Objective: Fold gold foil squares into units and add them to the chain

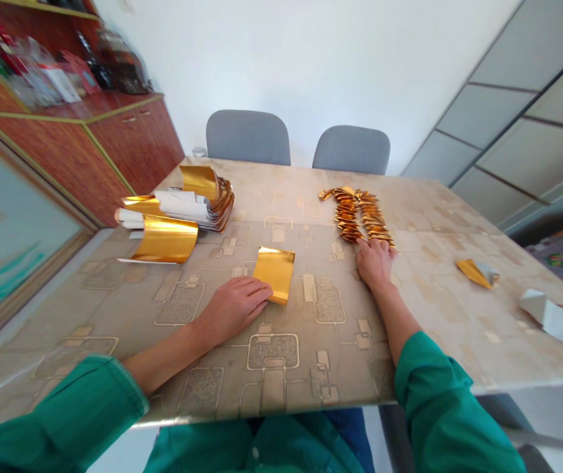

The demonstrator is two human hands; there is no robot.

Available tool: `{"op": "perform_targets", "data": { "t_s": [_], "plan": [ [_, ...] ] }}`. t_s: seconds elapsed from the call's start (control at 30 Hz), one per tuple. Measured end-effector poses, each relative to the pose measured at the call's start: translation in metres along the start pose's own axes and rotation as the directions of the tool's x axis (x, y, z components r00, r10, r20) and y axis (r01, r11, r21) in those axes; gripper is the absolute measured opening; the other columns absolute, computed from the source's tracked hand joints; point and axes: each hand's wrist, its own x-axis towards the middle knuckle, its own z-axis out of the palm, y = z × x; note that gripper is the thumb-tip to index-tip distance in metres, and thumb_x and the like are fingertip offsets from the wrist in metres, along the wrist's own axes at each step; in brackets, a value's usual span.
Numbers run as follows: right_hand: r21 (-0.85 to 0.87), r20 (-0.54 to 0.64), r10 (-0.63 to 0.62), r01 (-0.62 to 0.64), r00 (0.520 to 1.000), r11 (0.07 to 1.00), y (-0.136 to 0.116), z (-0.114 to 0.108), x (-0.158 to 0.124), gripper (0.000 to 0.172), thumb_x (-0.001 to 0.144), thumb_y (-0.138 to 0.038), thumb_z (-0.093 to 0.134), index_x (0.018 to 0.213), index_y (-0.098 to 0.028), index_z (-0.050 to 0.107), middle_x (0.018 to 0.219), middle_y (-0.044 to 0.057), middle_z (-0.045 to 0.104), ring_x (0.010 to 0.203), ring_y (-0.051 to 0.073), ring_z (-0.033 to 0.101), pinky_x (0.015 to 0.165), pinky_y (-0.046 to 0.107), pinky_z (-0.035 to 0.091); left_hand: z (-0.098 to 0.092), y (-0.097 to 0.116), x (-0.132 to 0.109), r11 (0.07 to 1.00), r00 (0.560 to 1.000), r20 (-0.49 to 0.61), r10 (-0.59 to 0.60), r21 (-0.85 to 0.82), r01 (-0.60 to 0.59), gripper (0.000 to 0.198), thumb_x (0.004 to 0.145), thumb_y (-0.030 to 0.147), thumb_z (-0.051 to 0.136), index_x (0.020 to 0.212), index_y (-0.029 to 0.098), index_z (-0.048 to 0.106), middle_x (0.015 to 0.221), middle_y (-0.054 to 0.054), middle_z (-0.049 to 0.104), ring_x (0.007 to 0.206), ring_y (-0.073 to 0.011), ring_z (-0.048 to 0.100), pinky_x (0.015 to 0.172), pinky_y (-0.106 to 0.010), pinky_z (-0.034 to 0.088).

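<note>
My left hand (236, 303) is closed over the lower left corner of a flat gold foil paper sheet (275, 270) in the middle of the table. Its thumb is hidden. Farther right, my right hand (377, 261) reaches the near end of two rows of folded gold paper pieces (349, 217). Its fingers are closed around a folded piece at the end of the row, with a bit of gold showing by the fingertips. The pieces stand packed against one another, and the rows join at the far end.
A thick pile of curled gold and white paper (182, 207) lies at the table's left. On the right side are a loose gold scrap (475, 272) and crumpled white paper (554, 318). Two grey chairs (247, 136) stand behind the patterned table (271, 387), near a wooden cabinet (128, 141).
</note>
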Motion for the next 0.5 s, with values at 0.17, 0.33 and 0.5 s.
{"op": "perform_targets", "data": {
  "t_s": [0.17,0.33,0.5],
  "plan": [
    [-0.010,-0.012,-0.019,0.019,1.000,1.000,0.0000,-0.0017,-0.0012,0.034,0.096,-0.022,0.040,0.115,-0.021,0.069,0.109,0.013,0.067,0.106,0.029,0.048,0.086,0.041,0.024,0.0017,-0.0010,-0.0012,0.999,1.000,-0.010,-0.001,-0.037,0.000,0.022,0.096,0.018,0.051,0.103,0.020,0.071,0.108,-0.006,0.074,0.099,-0.0221,0.068,0.090,-0.038,0.054],
    [0.031,-0.023,-0.054,0.055,0.998,0.998,0.0016,-0.0021,-0.0013,0.031,0.095,-0.018,0.041,0.101,-0.019,0.071,0.105,0.012,0.072,0.102,0.027,0.050,0.088,0.041,0.024,0.0008,-0.0003,-0.0015,1.000,0.999,-0.033,0.018,0.019,-0.018,0.020,0.095,0.017,0.052,0.101,0.020,0.071,0.107,-0.005,0.075,0.098,-0.0205,0.069,0.088,-0.036,0.055],
    [0.073,-0.072,-0.113,0.118,0.991,0.990,0.0021,-0.0007,-0.0016,0.029,0.094,-0.019,0.043,0.095,-0.020,0.072,0.100,0.010,0.074,0.098,0.026,0.051,0.089,0.042,0.023,0.0000,-0.0003,-0.0007,0.997,0.996,-0.080,0.045,0.064,-0.040,0.022,0.097,0.018,0.049,0.098,0.019,0.072,0.103,-0.004,0.075,0.093,-0.0192,0.070,0.084,-0.034,0.056]
  ]
}}
